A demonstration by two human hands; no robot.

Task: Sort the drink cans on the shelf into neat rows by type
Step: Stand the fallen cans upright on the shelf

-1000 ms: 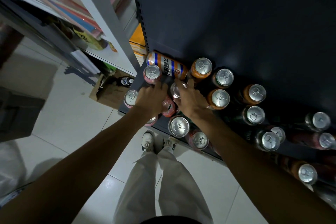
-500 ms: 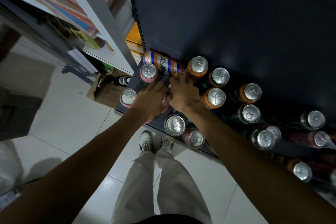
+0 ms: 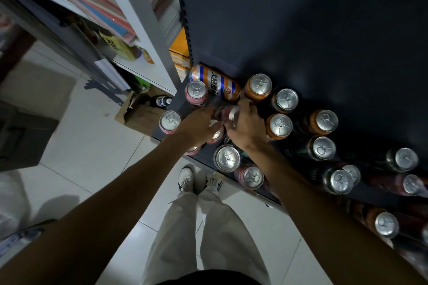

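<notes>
Dark shelf (image 3: pixel 382 194) holds a loose scatter of drink cans, most upright with silver pull-tab tops showing. Both hands meet over the left end of the shelf. Right hand (image 3: pixel 249 126) has fingers curled round a pink can (image 3: pixel 228 112), which is tilted with its silver top toward the right; image is blurred there. Left hand (image 3: pixel 196 126) lies over another pink can (image 3: pixel 216 134), fingers bent down around it; exact finger contact cannot be told. Far of the hands, a striped can (image 3: pixel 214 82), orange, white and blue, lies on its side against the back panel. Two upright pink cans at far left: one (image 3: pixel 195 92) touching the striped can, one (image 3: pixel 169 122) at the shelf's left edge. Orange cans (image 3: pixel 258 88) stand to the right of the hands, dark cans (image 3: pixel 286 99) among them. A large silver-topped can (image 3: pixel 227 158) stands near the front edge, just near of the right wrist.
</notes>
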